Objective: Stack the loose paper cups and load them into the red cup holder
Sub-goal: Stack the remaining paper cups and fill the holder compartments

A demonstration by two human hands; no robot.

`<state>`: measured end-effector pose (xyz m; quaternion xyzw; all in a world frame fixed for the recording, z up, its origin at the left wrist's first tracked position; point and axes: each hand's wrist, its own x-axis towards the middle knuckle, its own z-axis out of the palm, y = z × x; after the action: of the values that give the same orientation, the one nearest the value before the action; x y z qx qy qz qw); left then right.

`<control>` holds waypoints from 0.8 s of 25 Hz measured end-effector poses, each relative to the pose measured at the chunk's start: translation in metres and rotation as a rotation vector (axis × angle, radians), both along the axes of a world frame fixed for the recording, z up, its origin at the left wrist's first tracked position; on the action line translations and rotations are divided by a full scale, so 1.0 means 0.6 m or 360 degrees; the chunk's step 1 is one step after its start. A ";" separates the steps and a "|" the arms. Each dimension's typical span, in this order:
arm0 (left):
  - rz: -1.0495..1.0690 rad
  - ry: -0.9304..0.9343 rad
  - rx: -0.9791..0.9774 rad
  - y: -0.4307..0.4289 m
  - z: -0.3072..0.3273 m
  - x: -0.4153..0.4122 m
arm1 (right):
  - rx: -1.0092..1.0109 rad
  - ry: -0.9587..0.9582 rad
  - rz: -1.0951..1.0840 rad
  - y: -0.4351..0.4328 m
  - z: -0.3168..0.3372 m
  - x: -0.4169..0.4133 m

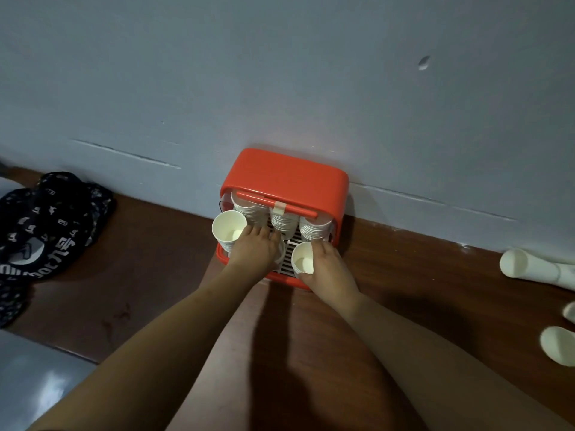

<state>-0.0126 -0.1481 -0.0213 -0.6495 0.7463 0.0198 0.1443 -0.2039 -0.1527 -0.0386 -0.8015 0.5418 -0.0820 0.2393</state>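
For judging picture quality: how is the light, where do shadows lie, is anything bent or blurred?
Head view: dim, bluish light; dark forearm shadows on the brown table; wide-angle lens bends the table's far edge; loose paper cups at right look soft.

We have the cup holder point(284, 178) straight ahead on the table point(155, 259), its back against the wall point(280, 73). Inside it, three cup stacks point(283, 225) sit side by side at the rear. At its front left corner stands the left stack point(228, 230), with our left hand point(253, 248) just right of it, touching its rim. At the front right, our right hand point(326, 265) wraps the right stack point(302, 259) from the right. A bundled cloth point(46, 225) lies far left on the table; loose cups point(529, 265) lie on their sides far right.
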 end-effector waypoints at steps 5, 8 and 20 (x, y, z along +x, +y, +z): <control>0.0123 0.0353 -0.0093 0.022 0.032 -0.009 | -0.0008 -0.0030 -0.0025 0.023 0.031 -0.022; 0.0269 0.0556 -0.0192 0.040 0.065 -0.030 | -0.0063 -0.0047 -0.0105 0.050 0.066 -0.067; 0.0055 0.0928 -0.0205 0.153 0.204 -0.485 | -0.0121 0.0060 -0.0836 0.246 0.185 -0.643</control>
<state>-0.3034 -0.0562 0.1013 -0.6367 0.7449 0.1606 -0.1181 -0.5894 -0.0050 0.0724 -0.6433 0.7321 -0.1467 0.1695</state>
